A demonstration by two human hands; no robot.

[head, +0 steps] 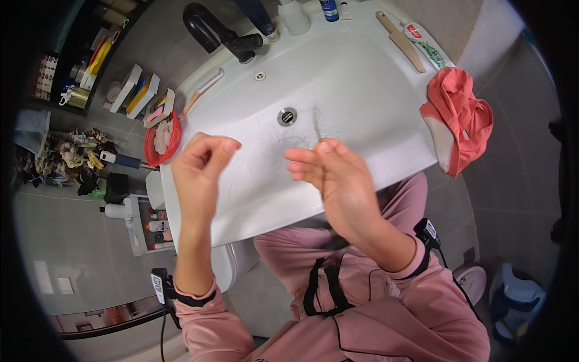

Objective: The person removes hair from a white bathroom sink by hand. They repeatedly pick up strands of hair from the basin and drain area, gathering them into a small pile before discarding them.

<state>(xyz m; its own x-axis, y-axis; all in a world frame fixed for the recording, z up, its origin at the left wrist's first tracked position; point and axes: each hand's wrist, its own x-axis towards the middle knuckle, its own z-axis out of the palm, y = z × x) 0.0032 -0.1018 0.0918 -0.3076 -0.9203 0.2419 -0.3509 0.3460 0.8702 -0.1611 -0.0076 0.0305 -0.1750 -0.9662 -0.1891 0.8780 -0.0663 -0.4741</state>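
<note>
Over the white washbasin [389, 117], my left hand [196, 167] is raised with its fingers curled and thumb pressed to the forefinger. I can make out nothing in its grasp. My right hand [346, 190] pinches a thin, blurred dark lock of hair [317, 124] between thumb and forefinger, its other fingers loosely bent. Loose dark hairs [289, 135] are scattered across the basin near the metal drain [287, 116]. Both hands are above the basin's front half, apart from each other.
A black faucet [230, 38] stands at the back. A brush [201, 92] and red basket [163, 141] are at the left. A wooden comb [400, 40], toothpaste tube [427, 43] and coral cloth [461, 117] lie on the right rim. Bottles [294, 18] line the back.
</note>
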